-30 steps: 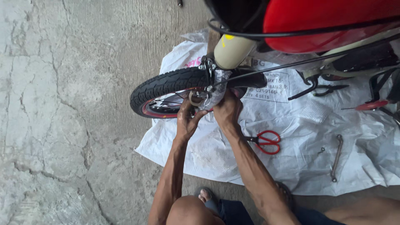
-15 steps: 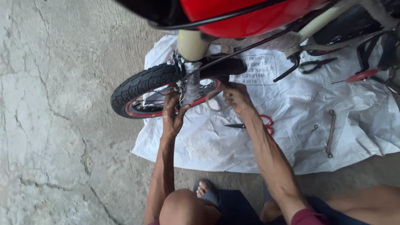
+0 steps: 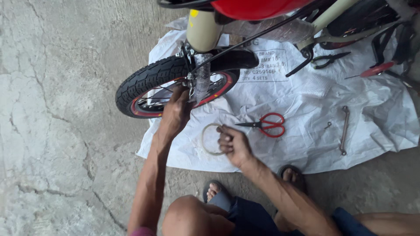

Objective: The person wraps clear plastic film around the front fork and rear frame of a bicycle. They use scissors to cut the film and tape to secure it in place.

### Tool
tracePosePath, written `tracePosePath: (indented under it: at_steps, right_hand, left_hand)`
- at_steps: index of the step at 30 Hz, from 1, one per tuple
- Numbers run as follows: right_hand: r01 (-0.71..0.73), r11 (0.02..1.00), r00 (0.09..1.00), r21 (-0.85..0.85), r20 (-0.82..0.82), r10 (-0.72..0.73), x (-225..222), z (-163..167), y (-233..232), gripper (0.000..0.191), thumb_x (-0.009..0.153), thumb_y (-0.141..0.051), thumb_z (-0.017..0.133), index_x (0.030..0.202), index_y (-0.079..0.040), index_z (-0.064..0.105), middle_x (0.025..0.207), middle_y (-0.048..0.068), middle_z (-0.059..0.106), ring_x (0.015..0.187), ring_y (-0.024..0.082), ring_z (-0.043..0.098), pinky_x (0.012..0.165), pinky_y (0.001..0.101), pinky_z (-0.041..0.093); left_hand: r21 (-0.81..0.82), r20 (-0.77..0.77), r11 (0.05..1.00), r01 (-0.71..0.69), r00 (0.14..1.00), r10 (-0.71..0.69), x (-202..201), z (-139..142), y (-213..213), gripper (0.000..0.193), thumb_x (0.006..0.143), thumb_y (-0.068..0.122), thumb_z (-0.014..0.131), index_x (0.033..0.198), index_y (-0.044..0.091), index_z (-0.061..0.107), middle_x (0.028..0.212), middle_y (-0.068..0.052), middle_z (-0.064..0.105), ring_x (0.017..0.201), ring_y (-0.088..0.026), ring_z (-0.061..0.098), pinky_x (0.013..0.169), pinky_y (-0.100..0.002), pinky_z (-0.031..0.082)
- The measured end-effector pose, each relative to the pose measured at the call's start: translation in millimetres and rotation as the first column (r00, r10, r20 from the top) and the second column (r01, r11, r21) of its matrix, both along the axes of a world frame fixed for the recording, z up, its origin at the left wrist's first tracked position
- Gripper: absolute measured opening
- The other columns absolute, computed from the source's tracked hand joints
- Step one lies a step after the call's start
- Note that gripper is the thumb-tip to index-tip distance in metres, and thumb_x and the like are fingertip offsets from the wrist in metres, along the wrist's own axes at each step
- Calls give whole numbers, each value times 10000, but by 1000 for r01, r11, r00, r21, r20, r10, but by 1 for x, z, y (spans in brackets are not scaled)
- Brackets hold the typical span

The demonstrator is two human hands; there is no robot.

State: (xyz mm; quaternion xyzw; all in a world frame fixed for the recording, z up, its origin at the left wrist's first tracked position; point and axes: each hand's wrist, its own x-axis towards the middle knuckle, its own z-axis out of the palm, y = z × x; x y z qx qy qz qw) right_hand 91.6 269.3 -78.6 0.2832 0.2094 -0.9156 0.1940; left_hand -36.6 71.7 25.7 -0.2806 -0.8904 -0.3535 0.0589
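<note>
A small bicycle stands over a white sack sheet, its black front tyre with a red rim at the left and a cream fork above it. My left hand reaches up to the wheel's axle and rests against the hub. My right hand is lower, above the sheet, with its fingers closed on a thin pale ring that looks like a roll of tape. Red-handled scissors lie just right of that hand.
A metal wrench and a small bolt lie on the sheet at the right. Pliers and a red-handled tool lie near the bicycle's frame. Cracked concrete floor spreads to the left. My sandalled feet are below.
My right hand has come down from the wheel hub to the sheet and now holds the pale ring. My left hand stays at the axle. The view has shifted.
</note>
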Motion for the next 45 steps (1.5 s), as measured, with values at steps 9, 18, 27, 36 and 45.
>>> tracePosePath:
  at_steps: [9,18,27,36,45]
  right_hand:
    - [190,885,936,-425,-194,-294,-18,28,-162,105,938,-45,588,1022,-98,620,1063,49,628,1046,188,605,1044,401,511]
    - [279,787,869,550,-493,37,-40,14,-139,405,953,-35,622,1345,26,539,1291,170,611,1201,278,585,1051,391,468]
    - [851,25,411,525,-694,591,-127,-14,-47,612,928,-118,778,1387,83,428,1184,239,633,1014,386,664,863,465,549]
    - [900,-423,419,103,-469,777,-148,-21,-52,473,929,-168,720,1335,-130,480,1209,264,541,994,402,611,851,488,516]
    - [134,256,609,957,-284,740,-39,147,-17,472,1034,-338,589,1406,-70,479,1300,145,587,1203,232,575,1022,419,449]
  left_hand:
    - [-540,-48,822,182,968,-247,-18,35,-9,406,836,342,734,916,-50,667,838,-225,682,769,-387,689,713,-490,554]
    - [-515,-141,849,114,966,-215,-31,-10,-21,270,926,-56,538,1167,-25,655,819,-195,708,661,-321,695,570,-446,557]
    - [-300,-196,930,213,940,-279,-43,-7,-28,367,860,0,597,1225,8,642,889,-250,700,805,-401,702,675,-465,572]
    - [-161,18,984,-73,997,76,82,74,-73,542,795,1,717,1321,10,586,858,-190,700,809,-380,690,685,-480,522]
    - [57,-346,998,-7,938,27,104,111,-34,593,724,-131,623,1306,-17,643,1020,-144,700,857,-320,620,744,-445,535]
